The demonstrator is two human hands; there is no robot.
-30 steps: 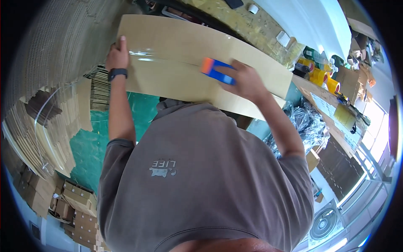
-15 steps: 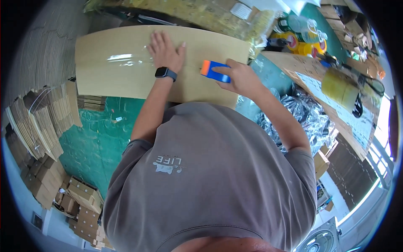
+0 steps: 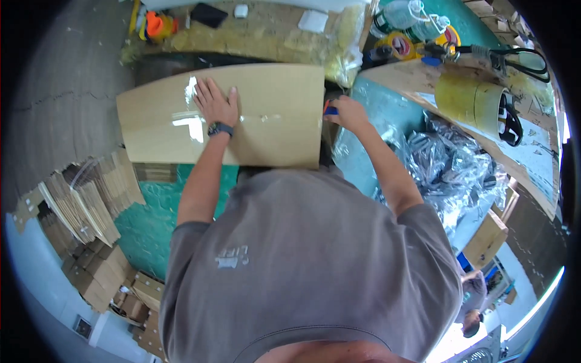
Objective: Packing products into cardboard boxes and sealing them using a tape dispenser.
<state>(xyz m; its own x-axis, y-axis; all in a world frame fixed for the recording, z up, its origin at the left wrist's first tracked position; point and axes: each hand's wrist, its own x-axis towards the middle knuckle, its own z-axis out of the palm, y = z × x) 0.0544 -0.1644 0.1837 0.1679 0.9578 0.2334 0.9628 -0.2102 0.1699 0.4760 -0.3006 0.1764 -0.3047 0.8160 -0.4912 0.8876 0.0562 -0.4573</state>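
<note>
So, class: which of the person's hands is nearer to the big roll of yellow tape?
Right. The right hand is at the box's right edge, on the side toward the tape roll. The left hand lies flat on the box top, farther from the roll.

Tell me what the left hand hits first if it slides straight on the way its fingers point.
Likely the box's far edge, then the plastic-wrapped yellow slab beyond; the left hand lies flat on the cardboard box. Depth unclear.

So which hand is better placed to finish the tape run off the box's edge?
Right, probably. The right hand grips the blue and orange tape dispenser at the right edge of the cardboard box, where the clear tape strip ends. The left hand lies flat mid-box, pressing it down.
</note>
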